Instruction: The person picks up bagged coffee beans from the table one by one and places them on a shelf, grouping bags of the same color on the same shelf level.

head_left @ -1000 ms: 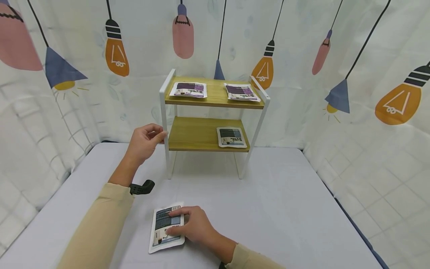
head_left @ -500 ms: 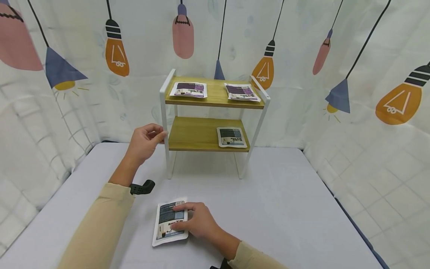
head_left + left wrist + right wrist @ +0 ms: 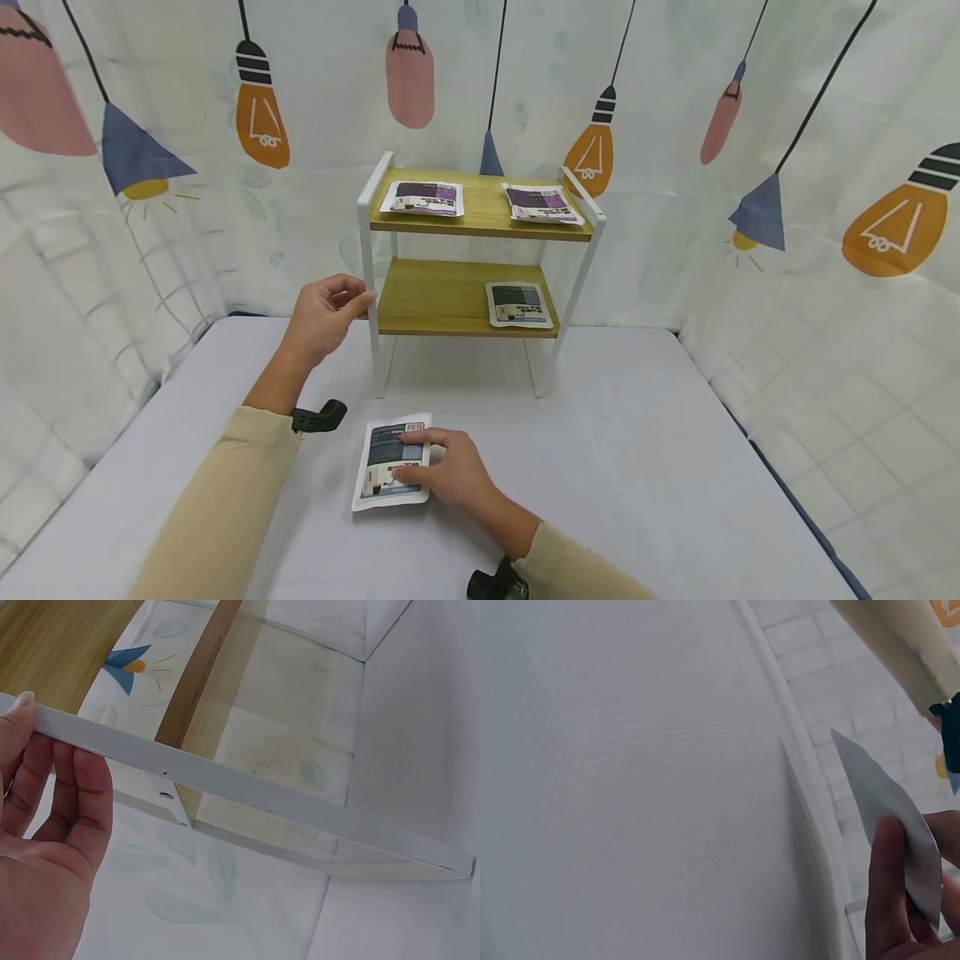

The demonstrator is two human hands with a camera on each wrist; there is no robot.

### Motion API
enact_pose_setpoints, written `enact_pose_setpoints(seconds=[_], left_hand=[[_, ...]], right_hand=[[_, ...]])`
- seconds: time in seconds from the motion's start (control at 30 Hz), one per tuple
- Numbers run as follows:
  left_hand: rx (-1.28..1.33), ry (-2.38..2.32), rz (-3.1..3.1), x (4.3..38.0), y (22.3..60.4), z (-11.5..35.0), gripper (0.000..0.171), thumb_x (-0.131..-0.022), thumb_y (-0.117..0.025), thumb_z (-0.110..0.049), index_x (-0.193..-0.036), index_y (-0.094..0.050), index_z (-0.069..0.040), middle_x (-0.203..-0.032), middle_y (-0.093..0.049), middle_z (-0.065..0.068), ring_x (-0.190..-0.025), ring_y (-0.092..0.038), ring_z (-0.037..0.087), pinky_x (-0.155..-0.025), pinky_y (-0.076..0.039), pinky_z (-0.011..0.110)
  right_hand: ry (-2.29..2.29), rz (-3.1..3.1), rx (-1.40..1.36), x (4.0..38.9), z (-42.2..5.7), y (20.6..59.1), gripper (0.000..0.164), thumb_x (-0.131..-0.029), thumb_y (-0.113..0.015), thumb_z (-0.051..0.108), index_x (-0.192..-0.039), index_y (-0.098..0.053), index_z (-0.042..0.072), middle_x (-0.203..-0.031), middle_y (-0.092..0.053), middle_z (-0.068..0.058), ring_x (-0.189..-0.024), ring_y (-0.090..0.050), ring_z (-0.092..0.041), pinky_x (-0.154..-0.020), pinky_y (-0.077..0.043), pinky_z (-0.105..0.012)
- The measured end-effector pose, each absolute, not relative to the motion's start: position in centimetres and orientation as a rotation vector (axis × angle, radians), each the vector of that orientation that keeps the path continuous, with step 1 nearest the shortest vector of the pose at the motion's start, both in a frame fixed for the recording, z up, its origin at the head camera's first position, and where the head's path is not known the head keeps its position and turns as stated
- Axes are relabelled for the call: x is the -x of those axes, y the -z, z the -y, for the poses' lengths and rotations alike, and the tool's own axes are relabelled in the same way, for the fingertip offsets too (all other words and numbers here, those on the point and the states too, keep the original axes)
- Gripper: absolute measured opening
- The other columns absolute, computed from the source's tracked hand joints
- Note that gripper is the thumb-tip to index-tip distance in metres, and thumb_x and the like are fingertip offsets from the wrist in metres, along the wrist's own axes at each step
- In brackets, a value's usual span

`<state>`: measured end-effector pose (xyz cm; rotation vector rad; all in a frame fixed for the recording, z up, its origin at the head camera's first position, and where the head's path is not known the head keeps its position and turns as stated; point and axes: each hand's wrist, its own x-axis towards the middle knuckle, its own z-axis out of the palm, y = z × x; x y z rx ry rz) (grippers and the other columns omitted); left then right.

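My left hand (image 3: 318, 323) grips the white side post (image 3: 368, 260) of a small two-tier shelf (image 3: 431, 300). In the left wrist view the thumb and curled fingers lie around the white metal bar (image 3: 247, 784). My right hand (image 3: 459, 473) pinches the right edge of a white flat pouch (image 3: 381, 479) with a dark blue-green label. Seen from the right wrist, the pouch (image 3: 877, 791) is edge-on and apart from the table, between thumb and fingers. Part of its right side is hidden by the fingers.
Two purple-label pouch piles, left (image 3: 423, 198) and right (image 3: 543, 205), lie on the upper board. A dark-label pouch (image 3: 519, 305) lies on the lower board's right side. A white cloth covers the table (image 3: 637, 467); a patterned curtain (image 3: 660, 233) hangs behind.
My right hand has carried the pouch forward and slightly right, closer to the shelf. The left hand stays on the post.
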<state>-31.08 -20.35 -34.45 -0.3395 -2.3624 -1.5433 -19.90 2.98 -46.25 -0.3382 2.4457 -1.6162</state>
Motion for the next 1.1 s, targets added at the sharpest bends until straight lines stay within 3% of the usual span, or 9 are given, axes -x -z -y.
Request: enact_pose_setpoints(seconds=[0.2,0.33,0.43,0.63,0.8,1.1], left_hand=[[0.347,1.547,2.343,31.1,34.5,20.3,0.035,-0.100,-0.067,-0.033,-0.112,-0.067,-0.001,-0.101,-0.065,0.004,-0.091,-0.068,0.009,-0.083,-0.055,0.012],[0.337,1.547,2.346,31.0,34.4,20.2,0.034,-0.100,-0.066,-0.033,-0.111,-0.067,-0.001,-0.101,-0.064,0.003,-0.092,-0.068,0.009,-0.084,-0.055,0.013],[0.327,1.550,2.348,31.0,34.4,20.2,0.034,-0.100,-0.066,-0.034,-0.111,-0.067,-0.001,-0.101,-0.065,0.002,-0.092,-0.068,0.008,-0.085,-0.055,0.013],[0.332,1.538,2.358,31.1,34.4,20.3,0.035,-0.100,-0.066,-0.035,-0.112,-0.067,-0.002,-0.102,-0.066,0.004,-0.092,-0.069,0.008,-0.086,-0.056,0.014],[0.330,1.536,2.364,31.1,34.5,20.3,0.036,-0.100,-0.066,-0.037,-0.112,-0.067,-0.002,-0.104,-0.066,0.006,-0.092,-0.069,0.007,-0.086,-0.055,0.014],[0.345,1.537,2.346,31.1,34.6,20.3,0.036,-0.100,-0.066,-0.036,-0.111,-0.067,-0.002,-0.103,-0.066,0.004,-0.092,-0.069,0.005,-0.084,-0.055,0.012]], right_hand=[[1.680,-2.417,0.325,20.6,-3.0,46.0,0.040,-0.076,-0.092,0.026,-0.112,-0.079,0.034,-0.128,-0.070,0.007,-0.114,-0.058,-0.013,-0.095,-0.047,-0.030],[1.719,-2.384,0.313,20.8,-3.0,45.8,0.041,-0.075,-0.092,0.023,-0.113,-0.079,0.032,-0.128,-0.070,0.004,-0.105,-0.059,-0.012,-0.079,-0.047,-0.021],[1.758,-2.353,0.304,21.0,-3.0,45.7,0.043,-0.075,-0.093,0.019,-0.113,-0.079,0.030,-0.128,-0.069,0.001,-0.103,-0.061,-0.014,-0.075,-0.049,-0.022],[1.784,-2.348,0.310,21.2,-3.0,45.4,0.044,-0.075,-0.092,0.018,-0.115,-0.078,0.030,-0.132,-0.068,0.000,-0.115,-0.058,-0.018,-0.084,-0.049,-0.023],[1.812,-2.324,0.300,21.3,-3.0,45.1,0.045,-0.075,-0.092,0.017,-0.116,-0.078,0.030,-0.134,-0.066,-0.001,-0.113,-0.059,-0.020,-0.077,-0.052,-0.022],[1.892,-2.229,0.311,21.7,-3.4,44.5,0.046,-0.078,-0.090,0.014,-0.119,-0.077,0.030,-0.133,-0.064,-0.004,-0.087,-0.070,-0.014,-0.071,-0.059,-0.023]])
